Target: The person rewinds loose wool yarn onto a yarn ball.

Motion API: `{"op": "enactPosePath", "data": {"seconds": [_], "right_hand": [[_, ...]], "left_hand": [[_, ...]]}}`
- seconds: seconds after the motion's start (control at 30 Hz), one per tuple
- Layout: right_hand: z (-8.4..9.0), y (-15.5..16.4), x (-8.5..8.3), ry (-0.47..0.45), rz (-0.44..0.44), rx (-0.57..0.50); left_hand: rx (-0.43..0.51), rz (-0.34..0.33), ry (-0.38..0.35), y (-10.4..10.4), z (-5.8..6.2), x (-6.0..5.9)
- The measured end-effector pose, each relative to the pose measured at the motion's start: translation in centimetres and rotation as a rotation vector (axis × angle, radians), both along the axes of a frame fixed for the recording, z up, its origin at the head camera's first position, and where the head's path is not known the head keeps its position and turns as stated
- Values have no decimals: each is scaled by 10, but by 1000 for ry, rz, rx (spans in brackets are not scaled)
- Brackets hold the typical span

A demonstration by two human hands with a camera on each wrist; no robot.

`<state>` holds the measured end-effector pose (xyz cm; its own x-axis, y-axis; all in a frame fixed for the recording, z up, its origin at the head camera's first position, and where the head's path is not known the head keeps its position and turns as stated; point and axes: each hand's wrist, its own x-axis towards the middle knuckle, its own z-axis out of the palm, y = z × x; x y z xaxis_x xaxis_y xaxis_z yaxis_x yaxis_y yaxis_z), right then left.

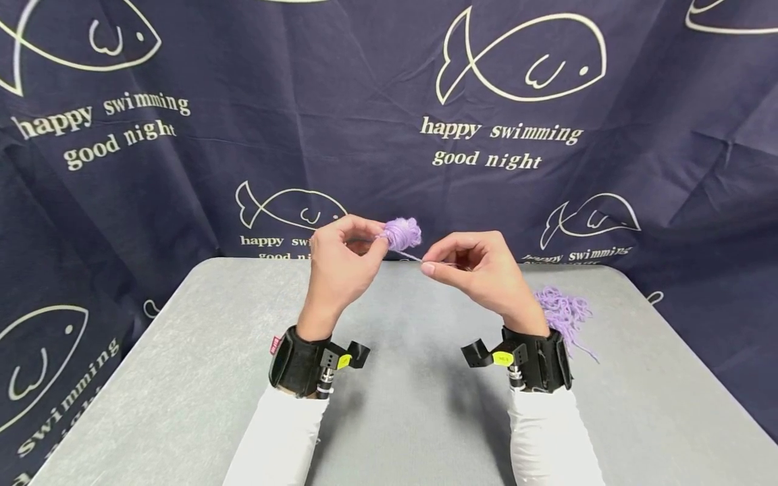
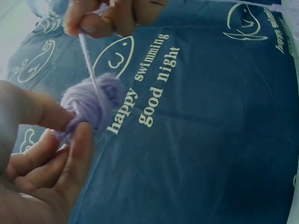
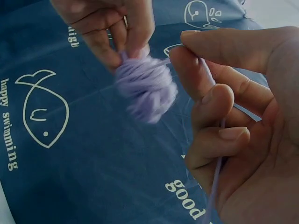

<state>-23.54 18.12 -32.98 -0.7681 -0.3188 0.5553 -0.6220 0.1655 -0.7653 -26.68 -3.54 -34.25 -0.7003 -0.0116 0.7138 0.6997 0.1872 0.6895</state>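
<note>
A small ball of lilac yarn (image 1: 402, 234) is pinched at one end by the thumb and fingers of my left hand (image 1: 346, 260), held above the table's far edge. From it a single strand (image 2: 87, 58) stretches taut to my right hand (image 1: 480, 266), which pinches it between thumb and forefinger. In the right wrist view the strand runs on through the curled fingers of the right hand (image 3: 229, 107) and hangs down below. The wound loops of the yarn ball (image 3: 147, 86) show there, its gripped end partly hidden by the left fingers.
A loose tangle of lilac yarn (image 1: 562, 314) lies on the grey table (image 1: 407, 405) to the right, partly behind the right wrist. A dark blue cloth (image 1: 377, 101) with white fish prints hangs behind the table. Both wrists wear black straps with camera mounts.
</note>
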Motion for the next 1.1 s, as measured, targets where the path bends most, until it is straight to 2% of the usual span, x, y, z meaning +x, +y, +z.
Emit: {"op": "enactPosePath", "data": {"seconds": [0.07,0.17,0.3,0.4,0.6,0.7,0.8,0.93,1.0,1.1], "right_hand": [[1,1,1,20,-7,-5],[2,3,0,35,-32,-23],[2,8,-2,44,-81,-75],[2,12,-4,40,-108,-124],[-1,14,-9,28,-124,-164],[-5,13,-13,28,-122,-159],[-10,11,-18,16,-108,-146],[-17,7,-23,-26,-72,-137],[-19,5,-24,-38,-63,-118],[-19,0,-22,-43,-48,-83]], "left_hand": [[-79,15,-16,0,-1,0],[-180,-31,-59,-1,-1,1],[-278,-154,-113,-2,0,2],[-309,-272,-131,-4,0,4],[-268,-548,-110,-5,2,8],[-194,-656,-85,-5,3,10],[-86,-729,-56,-4,4,11],[72,-729,12,-3,6,9],[152,-671,45,-2,7,8],[263,-532,70,-3,8,7]]}}
